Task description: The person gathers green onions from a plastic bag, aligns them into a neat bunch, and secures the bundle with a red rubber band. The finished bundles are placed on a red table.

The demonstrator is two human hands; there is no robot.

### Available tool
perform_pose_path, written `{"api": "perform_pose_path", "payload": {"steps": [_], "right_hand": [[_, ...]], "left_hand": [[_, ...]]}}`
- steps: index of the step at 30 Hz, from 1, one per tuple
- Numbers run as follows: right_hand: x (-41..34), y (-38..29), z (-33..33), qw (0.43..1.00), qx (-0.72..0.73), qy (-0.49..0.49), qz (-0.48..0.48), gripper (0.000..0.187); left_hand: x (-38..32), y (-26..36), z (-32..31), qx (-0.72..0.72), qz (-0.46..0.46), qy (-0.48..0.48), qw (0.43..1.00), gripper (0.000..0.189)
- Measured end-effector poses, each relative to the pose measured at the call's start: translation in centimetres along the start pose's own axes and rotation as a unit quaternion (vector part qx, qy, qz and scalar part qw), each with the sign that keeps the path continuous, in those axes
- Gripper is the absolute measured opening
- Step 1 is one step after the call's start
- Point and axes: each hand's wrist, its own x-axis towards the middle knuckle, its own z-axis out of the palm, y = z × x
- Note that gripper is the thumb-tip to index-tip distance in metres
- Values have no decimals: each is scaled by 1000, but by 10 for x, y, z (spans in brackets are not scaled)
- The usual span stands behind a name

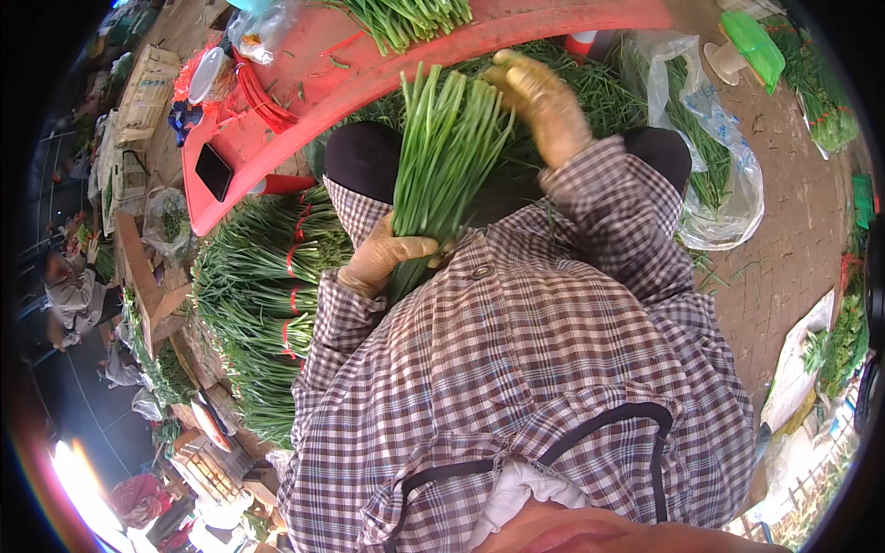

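My left hand (393, 254), in a thin, stained glove, is shut around a bunch of green chives (442, 152) in front of my lap. The pale stem ends point away from me, towards the red table, and the leaf ends hang by my jacket. Beside the stem ends on the right is my gloved right hand (546, 114), blurred, its fingers somewhat bent and apart. I see nothing held in it. Whether its fingertips touch the stems is unclear.
The red table (387, 83) bears a bundle of red ties (259, 93), a phone (214, 171) and more chives (415, 17). Bunches with red bands (276, 290) are stacked at my left. Loose greens (608, 90) and a clear plastic bag (733, 200) lie at the right.
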Motion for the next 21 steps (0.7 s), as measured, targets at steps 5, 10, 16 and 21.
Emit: {"api": "perform_pose_path", "payload": {"steps": [5, 10, 16, 21], "right_hand": [[11, -3, -22, 966, -200, -166, -8, 54], [6, 30, 2, 974, -195, -89, 78, 29], [24, 14, -30, 980, -184, 19, -77, 13], [-21, 12, -26, 716, -603, -100, -338, 29]], "left_hand": [[-10, 0, -5, 7, -21, 13, 1000, 54], [-8, -18, -4, 14, -10, 49, 999, 50], [-17, -26, -9, -25, -44, 66, 997, 54], [-12, -23, -6, -44, -42, 48, 997, 55]]}}
